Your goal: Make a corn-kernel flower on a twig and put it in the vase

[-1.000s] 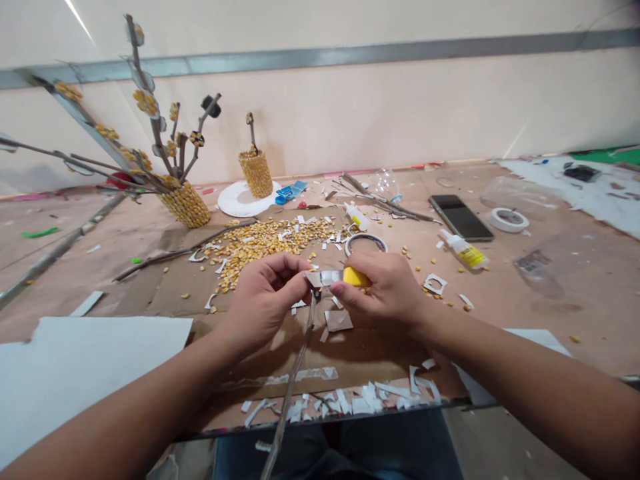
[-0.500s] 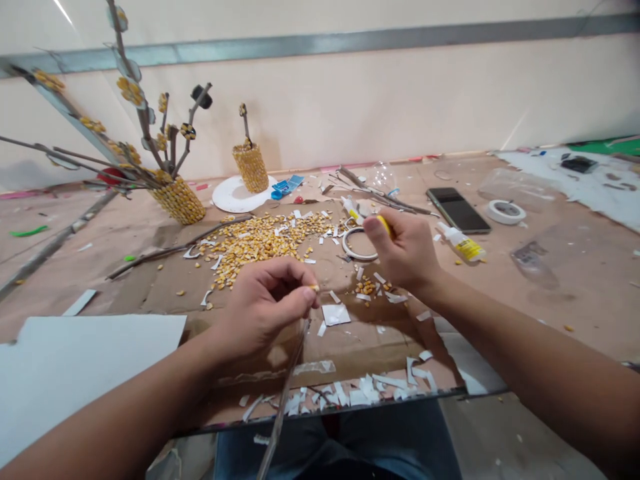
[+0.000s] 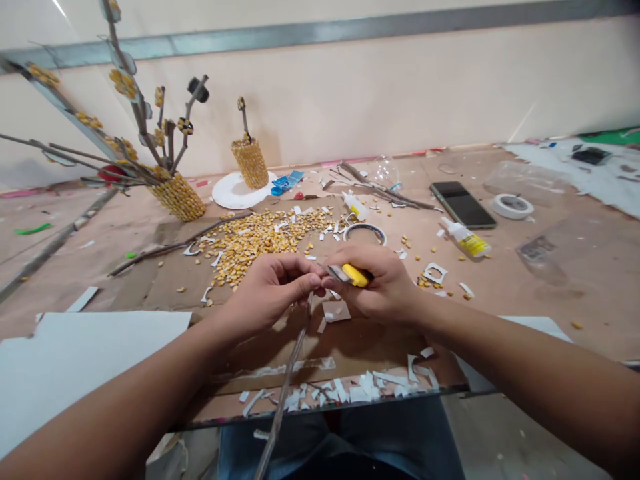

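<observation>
My left hand [image 3: 280, 288] is closed in a pinch above the cardboard [image 3: 380, 340]. The corn kernel seen in its fingertips a moment ago is mostly hidden now. My right hand [image 3: 377, 283] is wrapped round a yellow utility knife [image 3: 356, 275], whose blade points left at the left fingertips. Both hands' fingertips meet. Below them a thin stick [image 3: 287, 380] slants down past the table's front edge; whether its upper end touches my left hand I cannot tell. A pile of corn kernels [image 3: 260, 243] lies just behind my left hand. A small white square [image 3: 336, 311] lies under my hands.
Corn-covered pots [image 3: 180, 197] with branches stand at the back left. Glue bottles [image 3: 467, 238], a phone [image 3: 463, 204], tape rolls [image 3: 513, 207] and twigs [image 3: 385, 190] lie behind and right. Paper scraps [image 3: 367, 387] line the front edge; a white sheet [image 3: 100, 353] lies left.
My right hand has come down and left with the utility knife, from above the tape ring to my left fingertips. My left hand has barely moved and keeps its pinch.
</observation>
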Demonstrator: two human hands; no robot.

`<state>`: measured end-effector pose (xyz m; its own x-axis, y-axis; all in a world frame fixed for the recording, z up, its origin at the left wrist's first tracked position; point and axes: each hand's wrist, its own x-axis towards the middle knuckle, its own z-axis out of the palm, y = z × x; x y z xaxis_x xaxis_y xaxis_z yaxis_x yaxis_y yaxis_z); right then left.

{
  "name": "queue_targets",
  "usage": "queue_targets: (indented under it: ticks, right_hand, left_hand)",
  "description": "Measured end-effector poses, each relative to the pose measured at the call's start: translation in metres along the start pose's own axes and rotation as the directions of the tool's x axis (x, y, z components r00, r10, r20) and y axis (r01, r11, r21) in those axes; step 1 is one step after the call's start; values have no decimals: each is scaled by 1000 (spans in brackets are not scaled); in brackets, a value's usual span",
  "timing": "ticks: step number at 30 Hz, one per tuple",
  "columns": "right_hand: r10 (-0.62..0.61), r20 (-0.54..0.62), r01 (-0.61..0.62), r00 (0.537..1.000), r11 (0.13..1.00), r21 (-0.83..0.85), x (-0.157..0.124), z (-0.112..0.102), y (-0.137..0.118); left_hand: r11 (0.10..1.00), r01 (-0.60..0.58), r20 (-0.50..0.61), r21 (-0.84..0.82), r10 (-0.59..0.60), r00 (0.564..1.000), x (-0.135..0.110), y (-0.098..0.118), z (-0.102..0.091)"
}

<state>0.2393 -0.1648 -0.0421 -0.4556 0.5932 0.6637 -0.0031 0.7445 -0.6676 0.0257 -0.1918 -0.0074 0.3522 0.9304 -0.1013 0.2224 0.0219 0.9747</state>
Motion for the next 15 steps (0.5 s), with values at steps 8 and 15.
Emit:
queue_targets:
  ticks: [8, 15]
  right_hand:
    - [462, -166, -432, 871, 882, 188, 11, -7, -7]
    - [562, -104, -530, 821, 817, 229, 16, -10, 1]
  left_hand:
    - [763, 179, -177, 621, -86, 980, -2, 9, 4]
    - [867, 213, -138, 451, -168, 976, -4, -2, 15]
